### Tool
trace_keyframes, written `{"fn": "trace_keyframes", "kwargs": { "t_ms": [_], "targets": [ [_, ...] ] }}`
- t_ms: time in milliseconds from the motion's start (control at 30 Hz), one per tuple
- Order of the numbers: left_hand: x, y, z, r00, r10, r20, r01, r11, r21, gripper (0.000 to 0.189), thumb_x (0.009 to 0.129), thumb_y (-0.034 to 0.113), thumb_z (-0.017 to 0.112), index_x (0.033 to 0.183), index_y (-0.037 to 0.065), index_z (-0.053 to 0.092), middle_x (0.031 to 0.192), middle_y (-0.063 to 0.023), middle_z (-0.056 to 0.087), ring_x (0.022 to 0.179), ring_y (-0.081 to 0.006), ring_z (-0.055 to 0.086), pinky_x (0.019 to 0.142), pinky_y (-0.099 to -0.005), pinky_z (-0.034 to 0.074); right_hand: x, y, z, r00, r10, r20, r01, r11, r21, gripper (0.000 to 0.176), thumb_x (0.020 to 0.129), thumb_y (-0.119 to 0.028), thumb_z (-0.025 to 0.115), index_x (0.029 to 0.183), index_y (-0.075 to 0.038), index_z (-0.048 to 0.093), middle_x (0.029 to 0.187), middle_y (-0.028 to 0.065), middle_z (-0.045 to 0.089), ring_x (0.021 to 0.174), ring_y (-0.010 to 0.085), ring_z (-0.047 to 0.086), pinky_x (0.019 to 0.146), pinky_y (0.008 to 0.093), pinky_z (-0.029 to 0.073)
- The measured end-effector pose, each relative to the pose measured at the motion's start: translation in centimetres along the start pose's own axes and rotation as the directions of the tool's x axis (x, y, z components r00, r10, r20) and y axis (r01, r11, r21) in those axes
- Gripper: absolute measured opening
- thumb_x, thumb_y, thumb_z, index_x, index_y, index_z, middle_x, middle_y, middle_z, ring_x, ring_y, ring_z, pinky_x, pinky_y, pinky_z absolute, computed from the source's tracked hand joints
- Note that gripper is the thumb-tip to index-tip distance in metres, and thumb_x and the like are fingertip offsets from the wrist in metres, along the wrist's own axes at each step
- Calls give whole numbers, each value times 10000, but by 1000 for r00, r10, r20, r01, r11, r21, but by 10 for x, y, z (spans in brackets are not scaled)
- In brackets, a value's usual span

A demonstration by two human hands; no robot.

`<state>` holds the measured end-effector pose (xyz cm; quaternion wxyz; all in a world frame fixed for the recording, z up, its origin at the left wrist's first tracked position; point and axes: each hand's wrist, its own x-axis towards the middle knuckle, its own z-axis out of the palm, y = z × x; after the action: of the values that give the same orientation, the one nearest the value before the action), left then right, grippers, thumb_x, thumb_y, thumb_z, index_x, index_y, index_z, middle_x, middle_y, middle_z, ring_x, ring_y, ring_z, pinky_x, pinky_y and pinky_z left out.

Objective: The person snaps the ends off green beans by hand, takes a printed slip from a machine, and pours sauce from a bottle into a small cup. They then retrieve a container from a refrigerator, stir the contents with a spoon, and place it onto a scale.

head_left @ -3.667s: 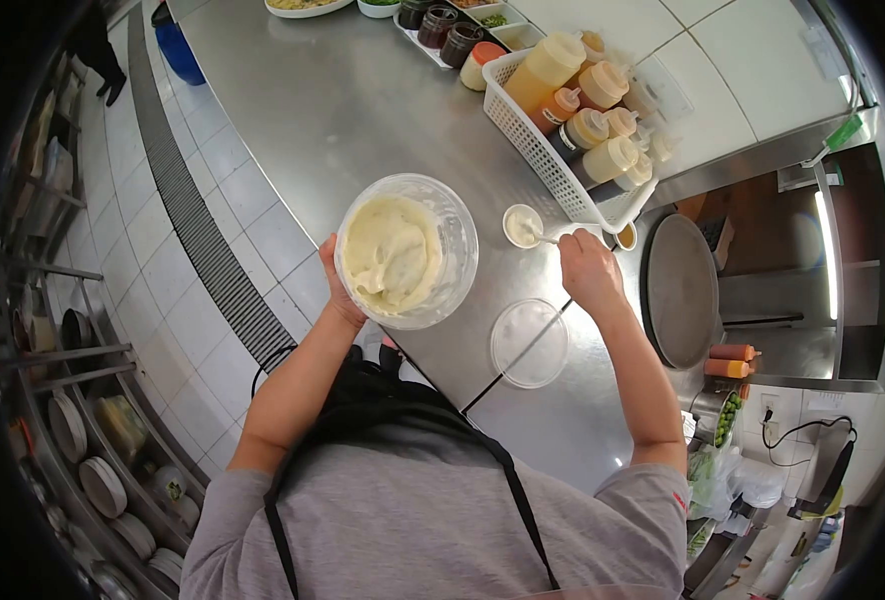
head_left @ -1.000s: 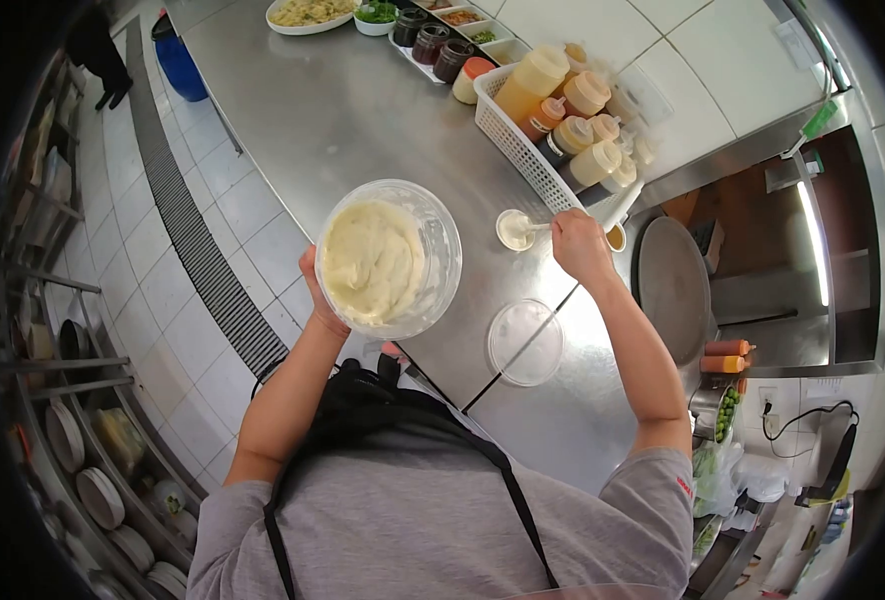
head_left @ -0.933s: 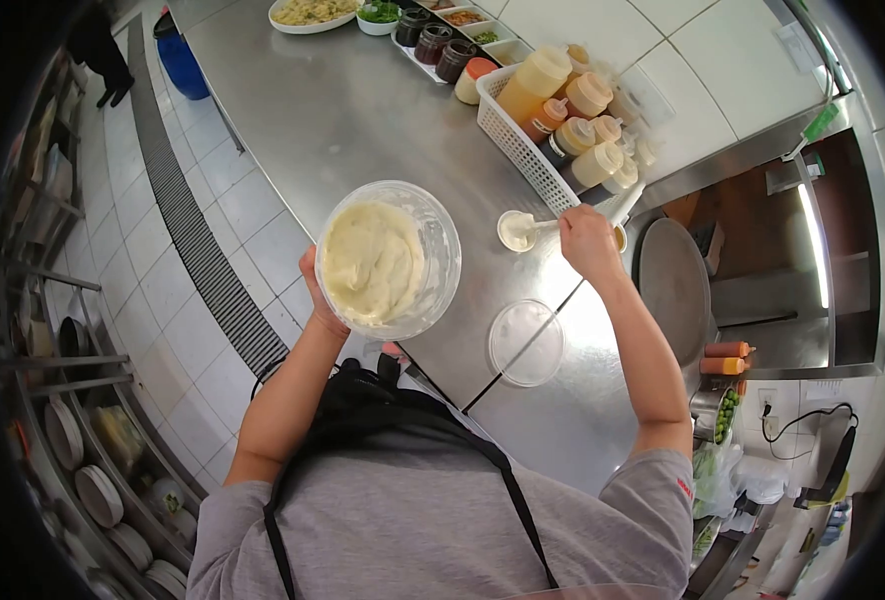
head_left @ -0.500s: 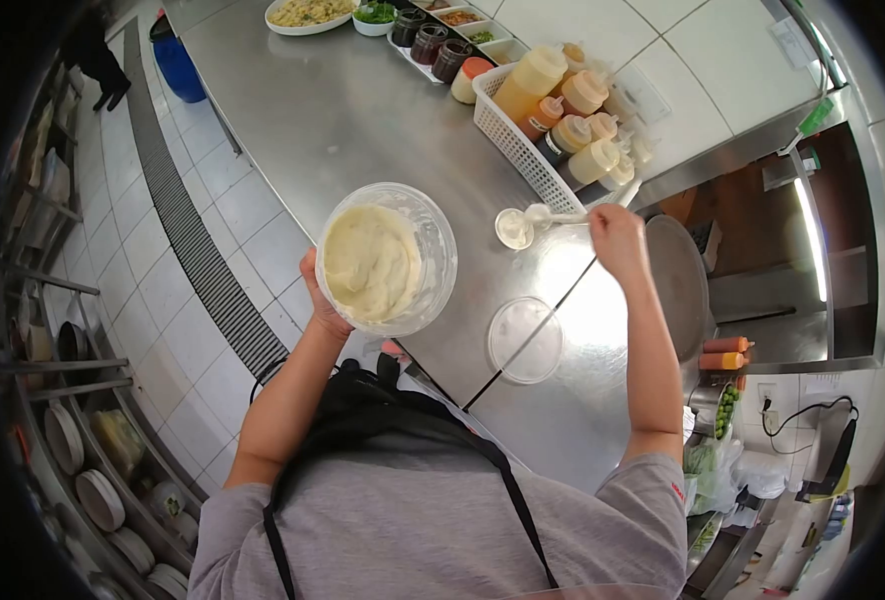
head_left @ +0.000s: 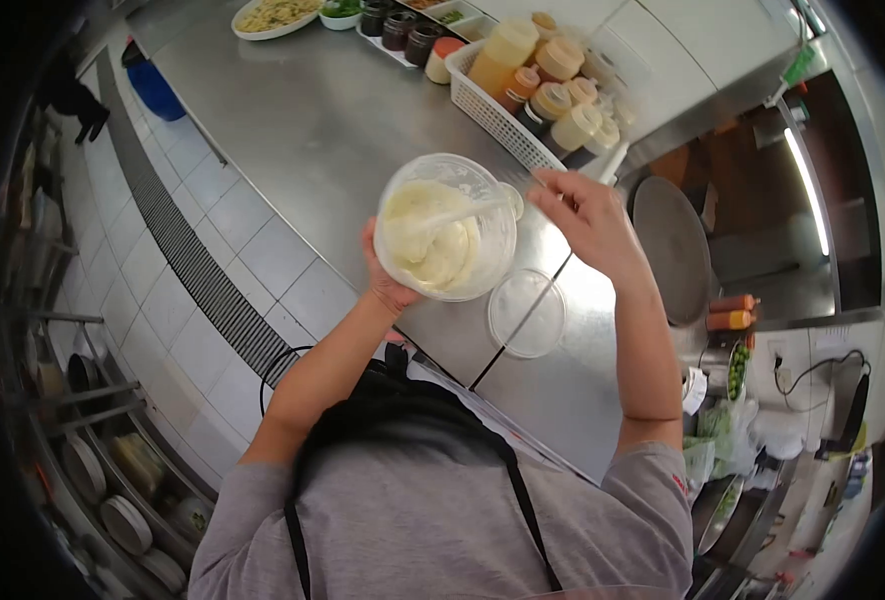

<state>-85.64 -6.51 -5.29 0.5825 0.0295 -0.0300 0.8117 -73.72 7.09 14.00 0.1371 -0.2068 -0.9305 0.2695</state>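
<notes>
My left hand [head_left: 391, 272] grips a clear round plastic tub [head_left: 500, 245] by its side, tilted toward me above the steel counter. Pale, creamy mix [head_left: 428, 245] lies inside. A whitish spoon [head_left: 463, 210] rests in the mix, its handle reaching toward the tub's right rim. Just right of that rim, my right hand [head_left: 588, 218] hovers with fingers apart and nothing visible in them. A small cup [head_left: 512, 201] shows partly behind the rim. On the counter below lies a clear round lid [head_left: 529, 313].
A white basket [head_left: 498, 118] of squeeze bottles stands against the tiled wall. Jars [head_left: 396, 30] and an oval dish of food [head_left: 273, 16] are farther back. A large round dark tray [head_left: 671, 250] leans at right. Shelves with plates [head_left: 126, 525] are at left; a person [head_left: 75, 100] stands far off.
The tub has moved right and slightly up, toward the small cup. My right hand has let go of the spoon, which has gone from the cup into the tub.
</notes>
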Motion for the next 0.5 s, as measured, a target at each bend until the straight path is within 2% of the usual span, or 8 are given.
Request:
{"fn": "trace_keyframes", "kwargs": {
  "t_ms": [67, 167, 200, 233, 267, 367, 433, 500],
  "targets": [
    [-4, 4, -19, 999, -2, -43, 1, 1000, -18, 736, 689, 619, 426, 1259, 156, 373, 1270, -111, 390, 1148, -326, 389, 915, -513, 353, 2, 42, 4, 949, 88, -303, -75, 996, 55, 267, 788, -209, 578, 966, -11, 594, 731, 120, 608, 558, 178, 554, 543, 285, 445],
    [-26, 16, -23, 994, 36, -105, -42, 998, -56, 732, 693, 619, 420, 1260, 158, 373, 1278, -115, 379, 1149, -337, 381, 910, -526, 352, -31, 136, 22, 884, 61, -463, -196, 948, -249, 168, 781, -149, 567, 859, -6, 607, 629, 144, 571, 512, 206, 550, 504, 282, 432],
    [-32, 23, -21, 990, 73, -120, -83, 994, -74, 729, 694, 616, 420, 1260, 159, 372, 1281, -117, 375, 1148, -342, 379, 908, -532, 351, -56, 184, 45, 898, 175, -404, -316, 895, -315, 179, 743, -158, 592, 868, -31, 600, 638, 157, 577, 560, 271, 575, 530, 320, 449],
    [-31, 29, -40, 978, 106, -179, -113, 993, -30, 723, 697, 608, 418, 1260, 156, 372, 1280, -116, 376, 1131, -342, 395, 901, -534, 357, -79, 201, 63, 869, 365, -333, -454, 857, -245, 243, 717, -182, 608, 924, -56, 595, 626, 154, 571, 595, 258, 589, 559, 331, 458],
    [-34, 34, -39, 979, 115, -171, -123, 992, -33, 723, 697, 608, 418, 1260, 156, 372, 1280, -116, 376, 1131, -342, 395, 901, -534, 357, -101, 201, 75, 857, 441, -265, -490, 856, -161, 274, 714, -166, 609, 960, -47, 587, 643, 136, 587, 622, 235, 596, 579, 325, 464],
    [-50, 44, -34, 973, 149, -175, -153, 988, -10, 722, 700, 607, 405, 1258, 150, 373, 1276, -115, 383, 1124, -340, 404, 895, -530, 366, -137, 200, 104, 860, 407, -307, -454, 885, -99, 317, 712, -130, 611, 1010, -30, 567, 682, 112, 609, 634, 218, 598, 591, 320, 463],
    [-53, 47, -32, 984, 108, -145, -117, 992, -56, 719, 704, 598, 399, 1259, 142, 371, 1269, -121, 390, 1125, -344, 405, 891, -523, 374, -141, 189, 113, 748, 532, -398, -570, 821, 25, 351, 705, -77, 589, 1050, -29, 541, 720, 100, 625, 654, 220, 601, 621, 313, 469],
    [-58, 48, -25, 981, 127, -144, -133, 991, -34, 717, 705, 592, 401, 1260, 140, 369, 1268, -125, 390, 1127, -349, 403, 893, -525, 370, -142, 188, 117, 708, 576, -407, -612, 789, 52, 343, 707, -54, 575, 1047, -29, 538, 716, 100, 622, 645, 217, 598, 619, 312, 468]
  ]
}}
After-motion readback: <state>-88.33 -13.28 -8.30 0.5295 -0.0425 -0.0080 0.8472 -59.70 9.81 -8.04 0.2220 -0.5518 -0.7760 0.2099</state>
